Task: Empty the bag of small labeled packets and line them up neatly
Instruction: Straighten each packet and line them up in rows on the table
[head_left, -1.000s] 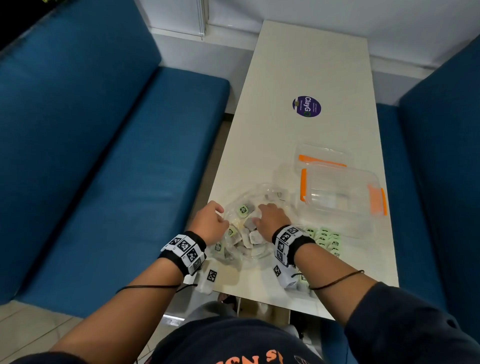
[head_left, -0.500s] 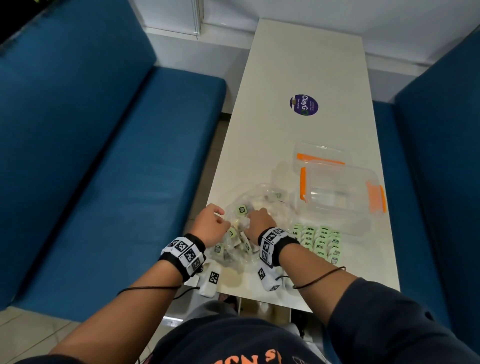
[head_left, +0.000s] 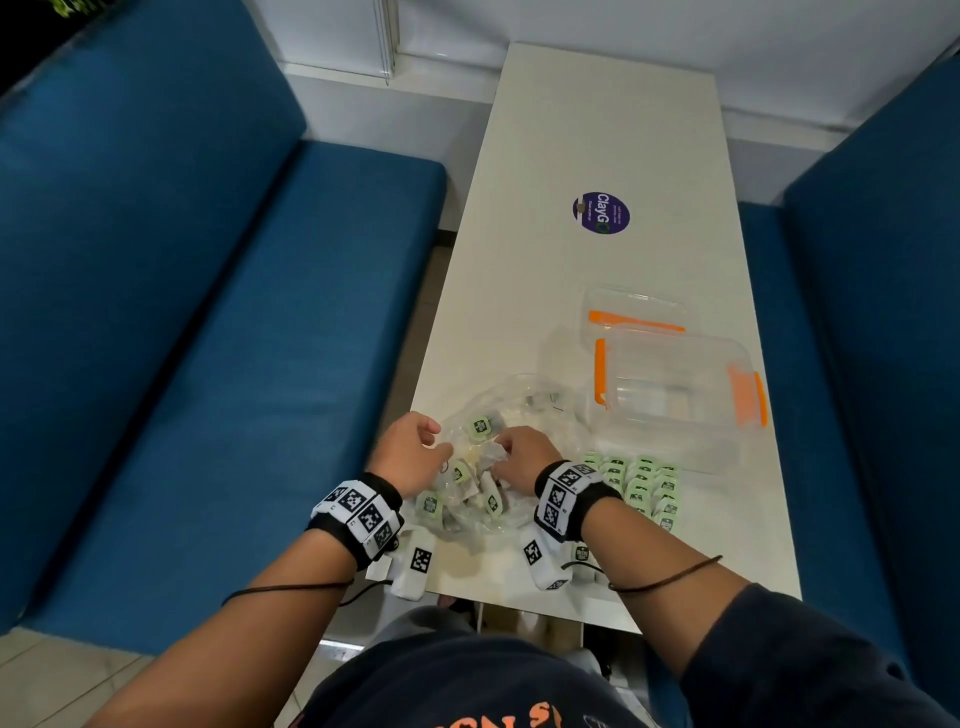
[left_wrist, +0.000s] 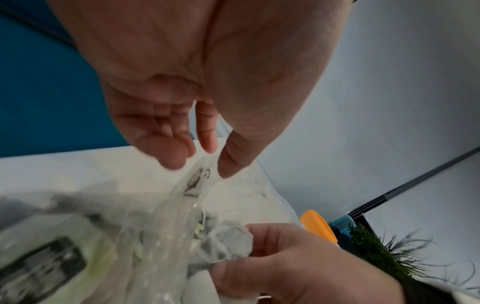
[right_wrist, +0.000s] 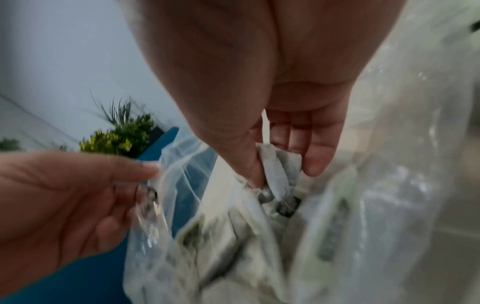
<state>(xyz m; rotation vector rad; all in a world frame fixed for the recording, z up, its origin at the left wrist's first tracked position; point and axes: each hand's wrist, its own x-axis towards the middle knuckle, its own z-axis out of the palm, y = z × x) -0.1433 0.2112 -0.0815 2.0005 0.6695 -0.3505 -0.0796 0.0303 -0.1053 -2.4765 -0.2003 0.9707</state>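
Blurring in both wrist views leaves the packet labels unreadable; only a dark printed patch on pale green shows. The near edge of the worktop (head_left: 545, 130) is partly hidden by the forearms and wrist bands.

Bag (head_left: 511, 415): clear crinkled plastic, lying on the worktop near its front edge, between the two hands. Contents: a loose heap of small packets (head_left: 480, 427), white and pale green, count not discernible through the film.

Left hand (head_left: 410, 454): thumb and forefinger pinch the bag's film at its left side, remaining fingers (left_wrist: 171, 152) loosely curled.

Right hand (head_left: 522, 457): inside the bag mouth, thumb and fingers (right_wrist: 315, 162) pinching one folded packet (right_wrist: 279, 164).

Lined-up packets (head_left: 641, 486): rows of green-labelled packets on the worktop just right of the right wrist, partly covered by the wrist band.

Clear container (head_left: 675, 400): orange clips, open, behind the rows; contents hard to make out. Its lid (head_left: 636, 312) lies beyond, touching it.
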